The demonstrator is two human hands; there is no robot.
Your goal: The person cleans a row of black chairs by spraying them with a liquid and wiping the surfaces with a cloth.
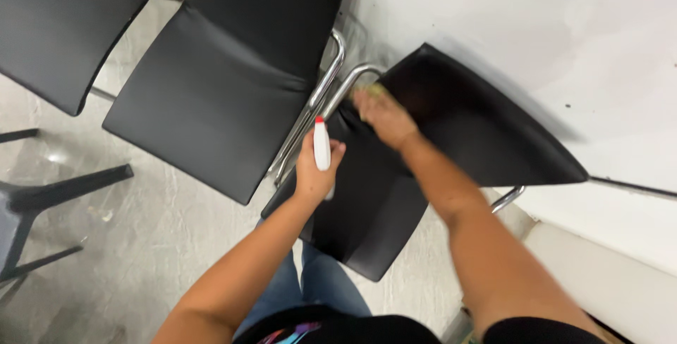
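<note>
Nearest: person's own legs in blue denim point(317, 291), standing w/ both bare arms stretched fwd over a black padded chair with chrome tube frame point(395, 174).

Left hand point(315, 169) hovers above that chair's seat, fingers closed round a small white plastic spray bottle with a red tip point(321, 145), held upright, tip up, nozzle direction can't tell.

Right hand point(384, 117) is further out, pressed where the seat meets the backrest, next to the chrome armrest tube point(345, 90). A bit of yellow-green cloth point(372, 90) shows past the fingertips; fingers look folded down over it, but hand is motion-blurred so exact grip can't be told.

Progress, judged: wiping is underway on this chair, at the seat/back crease near the frame. No wet marks or streaks readable on the black vinyl, so can't say how much of seat or back is done. The other chairs look untouched by either hand right now.

Count: black chairs – 3 w/ seats visible (near one, second chair point(226, 83) beside it to the left, third point(56, 40) at far left); dark legs of another item at left edge, unclear. Spray bottles 1, cloths 1. Beyond: grey concrete floor point(155, 238), white wall point(550, 26).
</note>
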